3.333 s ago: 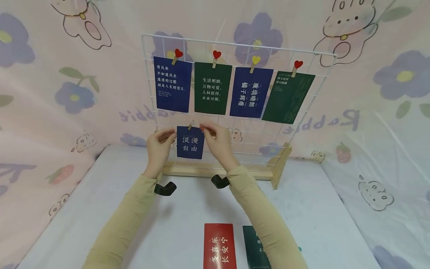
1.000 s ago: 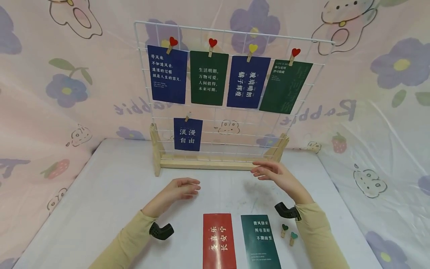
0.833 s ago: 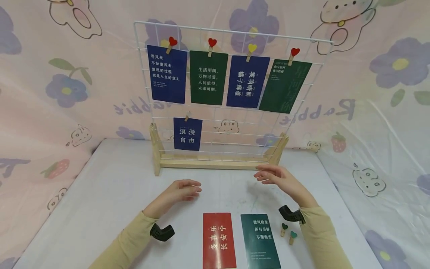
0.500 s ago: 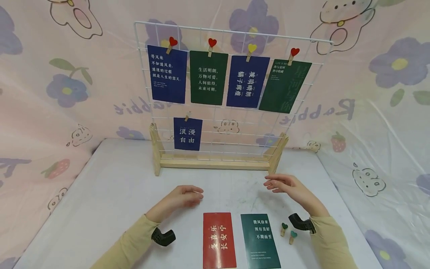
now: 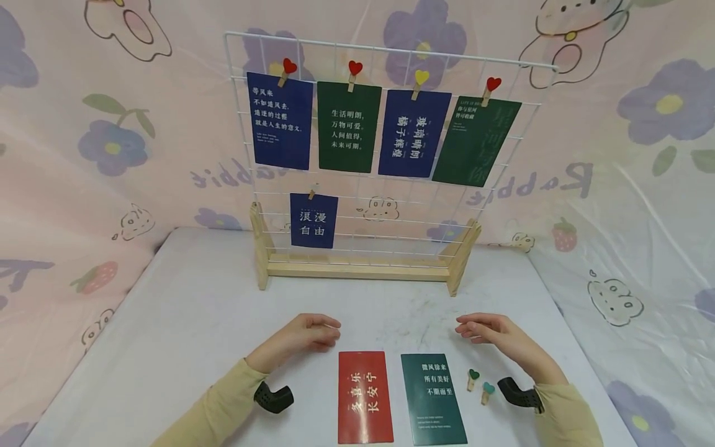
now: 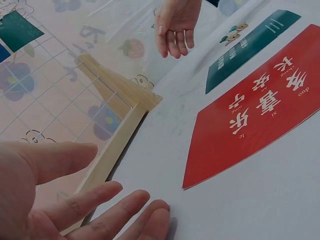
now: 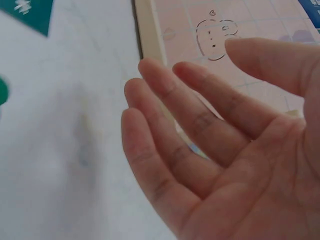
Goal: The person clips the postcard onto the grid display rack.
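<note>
My left hand (image 5: 298,339) hovers over the white table just behind the red card (image 5: 365,397), its fingers relaxed and holding nothing. On the right, my right hand (image 5: 507,340) hangs loosely with bare fingers, behind the teal card (image 5: 434,400) and two small clothespins with heart tops, one dark green (image 5: 472,379) and one teal (image 5: 487,393). The right wrist view shows that palm (image 7: 250,175) holding nothing. A small blue card (image 5: 313,221) hangs from a clothespin (image 5: 314,191) on the lower part of the white wire grid (image 5: 385,239).
Along the grid's upper part hang a blue card (image 5: 280,121), a green card (image 5: 349,127), another blue card (image 5: 414,133) and another green card (image 5: 476,141), under red and yellow heart clothespins. A wooden stand (image 5: 357,270) supports the grid. Patterned cloth (image 5: 614,186) covers the back and sides.
Both hands were at the small blue card and its clothespin on the grid. They have let go and drawn back toward me, the right hand moving right and down beside the loose clothespins.
</note>
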The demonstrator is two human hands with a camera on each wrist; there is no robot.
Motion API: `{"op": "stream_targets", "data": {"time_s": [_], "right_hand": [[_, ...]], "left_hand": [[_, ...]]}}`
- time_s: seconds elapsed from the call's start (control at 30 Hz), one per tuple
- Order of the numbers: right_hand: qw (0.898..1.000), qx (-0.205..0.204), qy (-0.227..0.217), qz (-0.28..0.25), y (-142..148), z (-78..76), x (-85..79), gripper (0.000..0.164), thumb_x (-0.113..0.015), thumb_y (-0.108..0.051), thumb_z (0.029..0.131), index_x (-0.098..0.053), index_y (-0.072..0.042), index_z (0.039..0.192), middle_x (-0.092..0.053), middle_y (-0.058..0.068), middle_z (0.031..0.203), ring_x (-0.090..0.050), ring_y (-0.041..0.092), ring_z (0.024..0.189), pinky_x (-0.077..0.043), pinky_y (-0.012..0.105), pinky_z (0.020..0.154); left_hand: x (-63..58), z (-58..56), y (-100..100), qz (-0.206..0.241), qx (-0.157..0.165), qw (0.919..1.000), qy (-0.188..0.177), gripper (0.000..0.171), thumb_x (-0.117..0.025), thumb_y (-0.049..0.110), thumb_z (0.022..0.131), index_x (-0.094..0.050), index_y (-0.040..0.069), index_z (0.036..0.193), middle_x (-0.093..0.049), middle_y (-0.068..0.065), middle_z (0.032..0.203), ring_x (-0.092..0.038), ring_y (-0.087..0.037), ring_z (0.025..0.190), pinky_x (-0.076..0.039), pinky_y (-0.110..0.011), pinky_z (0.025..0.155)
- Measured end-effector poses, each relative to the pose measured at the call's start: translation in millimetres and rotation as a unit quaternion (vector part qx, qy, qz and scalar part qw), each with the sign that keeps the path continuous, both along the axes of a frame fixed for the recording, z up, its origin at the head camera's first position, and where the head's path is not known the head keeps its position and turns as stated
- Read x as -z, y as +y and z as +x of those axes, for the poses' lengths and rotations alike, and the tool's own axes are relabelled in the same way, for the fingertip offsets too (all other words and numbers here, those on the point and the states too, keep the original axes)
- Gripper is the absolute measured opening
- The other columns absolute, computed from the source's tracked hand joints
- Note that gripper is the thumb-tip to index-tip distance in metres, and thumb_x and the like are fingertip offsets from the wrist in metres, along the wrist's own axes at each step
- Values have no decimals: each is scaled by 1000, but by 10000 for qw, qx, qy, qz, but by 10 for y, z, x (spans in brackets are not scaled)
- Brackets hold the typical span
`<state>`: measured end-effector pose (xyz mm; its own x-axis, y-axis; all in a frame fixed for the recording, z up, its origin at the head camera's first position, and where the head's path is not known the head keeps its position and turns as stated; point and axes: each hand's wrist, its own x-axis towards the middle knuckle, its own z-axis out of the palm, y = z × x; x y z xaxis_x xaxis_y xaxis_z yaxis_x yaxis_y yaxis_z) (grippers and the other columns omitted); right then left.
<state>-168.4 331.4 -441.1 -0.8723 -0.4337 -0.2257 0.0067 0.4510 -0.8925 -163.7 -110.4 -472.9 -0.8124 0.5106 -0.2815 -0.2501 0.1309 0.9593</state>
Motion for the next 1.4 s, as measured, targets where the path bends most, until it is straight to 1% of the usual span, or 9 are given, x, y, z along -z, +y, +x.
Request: {"op": "stream_targets", "data": {"time_s": [0.13,0.23,0.4,0.53,0.8,1.0,1.1,1.23,1.4], "right_hand": [[9998,106,-141,100,58,66,61,44,-48,-27,102,-51,7,131,-61,21,120,-61,24,108,-51,27,88],[9995,185,-221,138,94,108,94,44,-49,-27,102,-52,6,130,-62,20,120,-60,24,108,-51,26,88],[9991,181,-239,308,134,160,128,41,-50,-26,101,-55,6,127,-63,18,118,-61,22,104,-52,28,84],[9984,266,-362,331,151,202,145,40,-52,-25,100,-56,6,126,-64,18,118,-61,21,103,-53,30,81],[9977,234,-613,187,163,253,219,40,-51,-25,101,-56,6,126,-64,17,118,-61,19,103,-53,29,81],[9973,205,-654,266,169,294,268,39,-58,-23,97,-58,5,124,-64,16,117,-61,17,98,-53,28,77],[9977,143,-604,273,164,305,280,38,-62,-21,95,-59,6,122,-64,17,116,-62,18,96,-53,27,76],[9981,-4,-503,359,153,309,301,38,-66,-18,91,-61,7,119,-66,17,106,-62,18,88,-53,25,74],[9979,-236,-263,542,161,313,332,37,-73,-15,85,-63,5,115,-65,12,98,-58,12,80,-51,23,68]], "left_hand": [[3,22,14,-23,71,9999,-80,39,-61,15,94,-55,-11,122,-64,-21,108,-64,-28,94,-54,-39,85],[9,36,29,-96,93,9997,-202,38,-63,16,93,-57,-10,120,-66,-19,99,-65,-24,85,-56,-37,79],[48,66,56,-179,75,9993,-326,34,-66,14,91,-60,-9,115,-68,-16,84,-66,-18,71,-58,-35,70],[71,95,86,-235,46,9991,-339,30,-68,10,89,-63,-10,110,-68,-15,81,-65,-16,66,-58,-33,66],[64,140,147,-434,-234,9988,-59,26,-72,2,83,-65,-10,104,-69,-13,82,-65,-15,63,-58,-31,62],[106,163,183,-490,-456,9977,93,23,-75,1,80,-66,-11,97,-69,-12,77,-65,-15,61,-58,-31,59],[122,171,197,-537,-546,9969,178,22,-77,0,78,-67,-11,95,-69,-12,76,-66,-15,60,-58,-30,58],[134,182,217,-616,-672,9955,272,21,-79,-1,75,-67,-9,91,-69,-12,74,-66,-16,60,-58,-31,57],[143,186,241,-733,-784,9937,324,21,-81,-3,71,-69,-7,87,-68,-10,71,-65,-15,58,-57,-31,55]]}}
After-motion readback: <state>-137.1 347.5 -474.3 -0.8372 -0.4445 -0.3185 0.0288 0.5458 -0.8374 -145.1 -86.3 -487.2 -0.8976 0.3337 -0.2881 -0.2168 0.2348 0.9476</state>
